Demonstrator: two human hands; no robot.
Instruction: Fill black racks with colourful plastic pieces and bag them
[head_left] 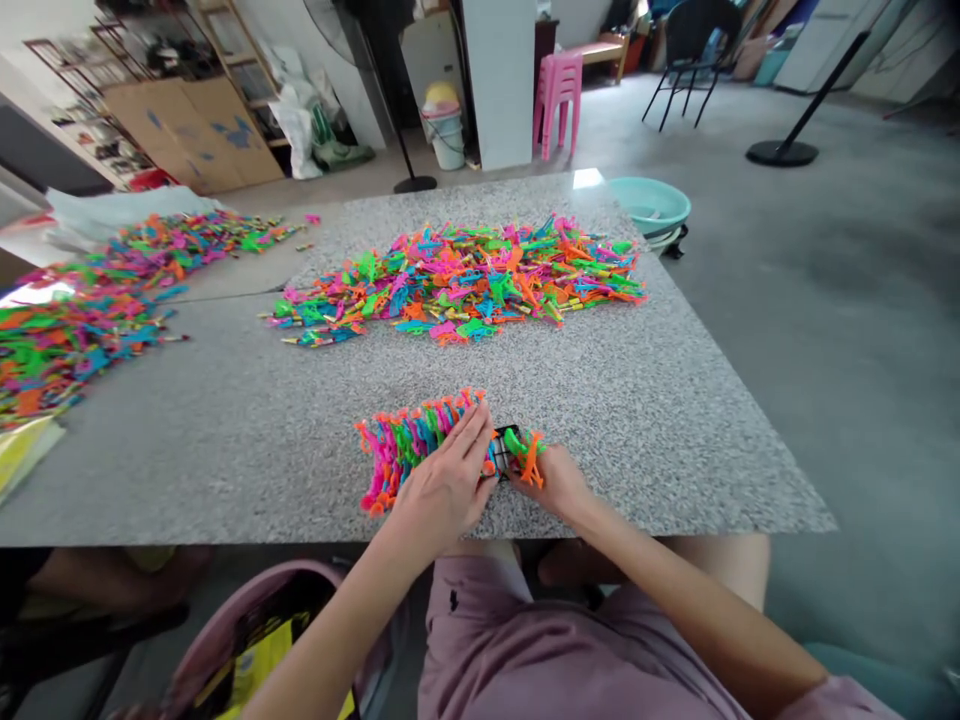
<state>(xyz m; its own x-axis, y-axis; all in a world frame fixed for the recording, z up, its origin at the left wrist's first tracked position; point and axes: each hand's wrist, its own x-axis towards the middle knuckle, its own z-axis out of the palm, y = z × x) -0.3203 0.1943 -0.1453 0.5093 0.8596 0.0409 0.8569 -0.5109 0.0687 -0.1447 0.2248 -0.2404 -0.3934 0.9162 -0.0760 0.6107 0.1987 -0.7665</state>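
A row of small bright plastic figures, in pink, green, blue and orange, stands packed side by side near the front of the table. My left hand rests along the right part of that row, fingers stretched out and pressed against the figures. Just right of it is a small black-edged frame with a grid, partly covered by both hands. My right hand is closed around a few loose orange and green plastic figures beside the frame; its fingertips are mostly hidden.
A broad pile of similar figures lies across the speckled table. Another heap spreads at left. Beyond the far right corner is a turquoise basin. A pink tub stands below the front edge, near another person's arm.
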